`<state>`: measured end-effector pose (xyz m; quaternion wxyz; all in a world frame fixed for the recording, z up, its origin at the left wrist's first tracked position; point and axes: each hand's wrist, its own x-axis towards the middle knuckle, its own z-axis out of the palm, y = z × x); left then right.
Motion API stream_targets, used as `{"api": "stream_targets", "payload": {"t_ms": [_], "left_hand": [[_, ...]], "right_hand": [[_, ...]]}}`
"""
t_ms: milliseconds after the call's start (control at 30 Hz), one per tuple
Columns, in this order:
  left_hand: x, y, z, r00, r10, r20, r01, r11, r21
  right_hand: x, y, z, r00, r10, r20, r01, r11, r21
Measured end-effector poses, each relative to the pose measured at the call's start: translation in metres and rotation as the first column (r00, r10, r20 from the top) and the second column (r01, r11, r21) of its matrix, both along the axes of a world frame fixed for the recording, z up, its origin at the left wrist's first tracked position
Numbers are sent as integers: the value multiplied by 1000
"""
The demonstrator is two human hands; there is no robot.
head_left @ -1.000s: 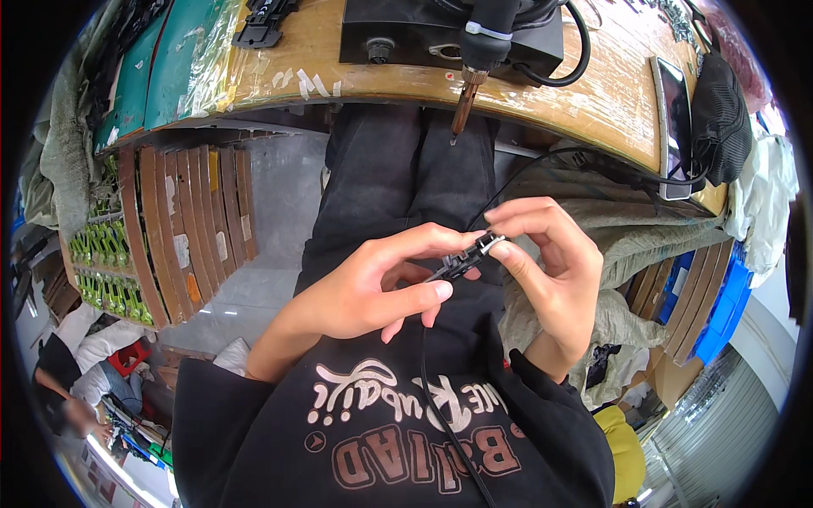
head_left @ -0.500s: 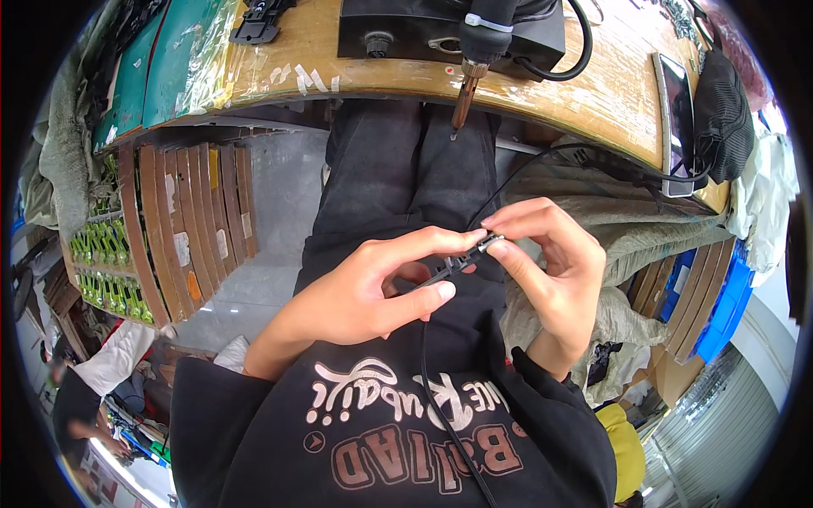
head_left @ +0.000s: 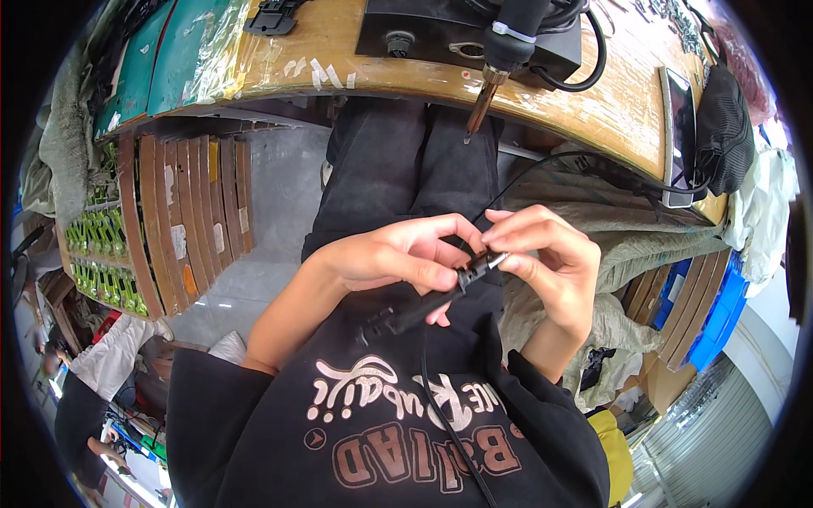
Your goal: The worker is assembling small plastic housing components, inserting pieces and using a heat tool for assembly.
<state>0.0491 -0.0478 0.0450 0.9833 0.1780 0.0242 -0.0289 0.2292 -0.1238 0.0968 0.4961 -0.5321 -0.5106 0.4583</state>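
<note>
Head view, left fingers (head_left: 434,276), pinching 1 black part (head_left: 421,308); right fingers (head_left: 542,236), pinching its end.

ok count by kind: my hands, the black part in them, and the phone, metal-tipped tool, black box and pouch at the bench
Left hand and right hand: 2
Held black part: 1
Phone: 1
Metal-tipped tool: 1
Black box: 1
Black pouch: 1
Total: 7

Beyond the hands (head_left: 385,256) stretches a scuffed wooden worktop (head_left: 627,114), with green covering (head_left: 182,59) at its left end; left of them lies smooth grey floor (head_left: 279,195); far to their right is a ribbed grey wall (head_left: 703,440).
</note>
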Motion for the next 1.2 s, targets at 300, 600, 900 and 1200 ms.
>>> {"api": "stream_targets", "payload": {"t_ms": [300, 600, 900, 1200], "left_hand": [[1, 5, -2, 989, -11, -149, -47, 925, -377], [12, 3, 9, 627, 746, -223, -460, 585, 668], [19, 6, 17, 559, 820, -121, -498, 449, 742], [19, 5, 24, 565, 813, -138, -501, 472, 725]], "right_hand": [[-2, 3, -21, 983, 22, -182, -32, 998, -52], [-10, 8, -19, 913, -197, -357, 68, 937, -343], [-24, 9, -11, 872, -150, -466, -54, 916, -396], [-26, 7, -9, 852, -162, -498, -27, 936, -351]]}}
